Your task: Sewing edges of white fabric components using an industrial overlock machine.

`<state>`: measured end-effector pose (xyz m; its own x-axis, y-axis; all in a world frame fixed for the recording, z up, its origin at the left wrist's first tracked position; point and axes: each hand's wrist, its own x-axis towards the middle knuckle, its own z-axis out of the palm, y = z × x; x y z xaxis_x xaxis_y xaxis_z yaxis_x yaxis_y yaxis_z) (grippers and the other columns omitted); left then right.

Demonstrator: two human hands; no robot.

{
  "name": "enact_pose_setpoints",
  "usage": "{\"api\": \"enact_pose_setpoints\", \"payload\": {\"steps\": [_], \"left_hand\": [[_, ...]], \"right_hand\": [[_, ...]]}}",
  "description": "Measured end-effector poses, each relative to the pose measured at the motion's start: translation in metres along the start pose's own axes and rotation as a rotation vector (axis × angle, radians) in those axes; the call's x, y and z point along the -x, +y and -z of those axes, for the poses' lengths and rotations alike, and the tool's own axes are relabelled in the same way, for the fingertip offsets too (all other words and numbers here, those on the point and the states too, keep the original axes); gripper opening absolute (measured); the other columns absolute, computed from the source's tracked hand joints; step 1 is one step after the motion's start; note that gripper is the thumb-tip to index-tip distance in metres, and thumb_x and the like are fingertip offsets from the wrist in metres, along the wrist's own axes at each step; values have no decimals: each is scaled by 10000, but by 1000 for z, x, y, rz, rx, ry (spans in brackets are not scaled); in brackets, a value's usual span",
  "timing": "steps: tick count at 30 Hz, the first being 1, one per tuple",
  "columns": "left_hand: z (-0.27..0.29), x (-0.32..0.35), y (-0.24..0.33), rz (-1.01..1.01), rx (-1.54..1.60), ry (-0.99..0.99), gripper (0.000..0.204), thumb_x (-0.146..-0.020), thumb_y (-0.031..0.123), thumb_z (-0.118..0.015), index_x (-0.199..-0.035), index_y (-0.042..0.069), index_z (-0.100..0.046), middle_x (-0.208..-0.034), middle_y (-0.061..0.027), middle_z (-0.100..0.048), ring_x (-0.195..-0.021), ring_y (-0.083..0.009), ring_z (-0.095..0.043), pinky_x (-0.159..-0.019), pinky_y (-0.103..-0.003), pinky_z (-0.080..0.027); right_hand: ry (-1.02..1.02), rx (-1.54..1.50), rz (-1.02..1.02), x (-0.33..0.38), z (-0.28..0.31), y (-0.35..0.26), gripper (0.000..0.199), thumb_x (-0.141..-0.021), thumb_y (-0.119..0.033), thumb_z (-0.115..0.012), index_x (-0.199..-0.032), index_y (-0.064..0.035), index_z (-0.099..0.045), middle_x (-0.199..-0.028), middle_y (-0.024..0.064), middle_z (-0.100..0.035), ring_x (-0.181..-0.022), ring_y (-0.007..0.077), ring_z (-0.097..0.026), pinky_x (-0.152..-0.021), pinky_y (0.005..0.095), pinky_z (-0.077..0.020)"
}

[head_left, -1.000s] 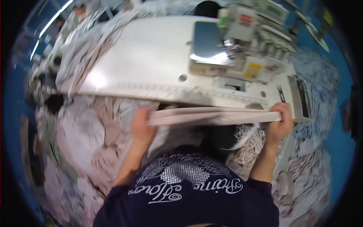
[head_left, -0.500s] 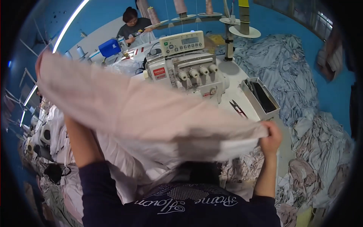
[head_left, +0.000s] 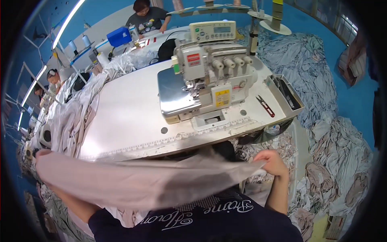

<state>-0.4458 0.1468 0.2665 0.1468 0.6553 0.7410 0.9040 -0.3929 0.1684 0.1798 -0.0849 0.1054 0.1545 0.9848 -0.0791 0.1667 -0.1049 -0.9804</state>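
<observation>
A pale pink piece of cloth (head_left: 137,177) stretches across in front of my chest, below the front edge of the sewing table. Its right corner is pinched in my right hand (head_left: 272,162), thumb and fingers closed on it. My left forearm (head_left: 74,203) runs up behind the cloth's left end, which is raised; the cloth covers the left hand and its fingers. A dark shadow falls on the middle of the cloth, and its upper edge is blurred by motion. Beyond it stands a white overlock sewing machine (head_left: 219,74) with a shiny metal plate (head_left: 177,90).
Red-handled thread snips (head_left: 266,108) lie right of the machine, beside an open box (head_left: 284,97). Pale garments are heaped on the table's left (head_left: 76,117). Large grey-blue fabric piles (head_left: 298,68) rise at the right. Another person (head_left: 147,18) works at the far side.
The cloth has come down and toward me from over the table, uncovering the machine and tabletop. Both arms have lowered; my right hand still grips its corner. The head view has shifted somewhat.
</observation>
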Motion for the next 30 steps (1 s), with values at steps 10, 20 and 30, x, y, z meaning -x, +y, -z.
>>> {"api": "enact_pose_setpoints", "payload": {"steps": [10,20,30], "left_hand": [[-64,-103,-100,203,-291,-84,367,-919,235,-386,-1176,21,-536,-1122,-179,-591,-1014,-317,-569,-874,-393,-429],[-231,-65,256,-479,974,-656,455,-804,252,-656,-1197,58,-532,-1151,-133,-577,-1077,-267,-530,-934,-339,-392],[-267,-49,277,-370,1009,-560,194,-847,203,-607,-881,16,-648,-800,-143,-639,-712,-279,-602,-638,-327,-467]], "right_hand": [[315,-539,219,-138,-113,-51,175,-844,-83,-618,-999,-4,-594,-839,0,-585,-801,55,-529,-717,164,-406],[221,-190,386,-180,-143,-93,181,-910,-138,-559,-1041,-15,-582,-790,-66,-536,-652,-1,-406,-571,146,-317],[352,751,805,-142,-104,-107,452,-634,-229,-810,-979,-11,-617,-666,56,-569,-562,135,-541,-481,245,-390]]}}
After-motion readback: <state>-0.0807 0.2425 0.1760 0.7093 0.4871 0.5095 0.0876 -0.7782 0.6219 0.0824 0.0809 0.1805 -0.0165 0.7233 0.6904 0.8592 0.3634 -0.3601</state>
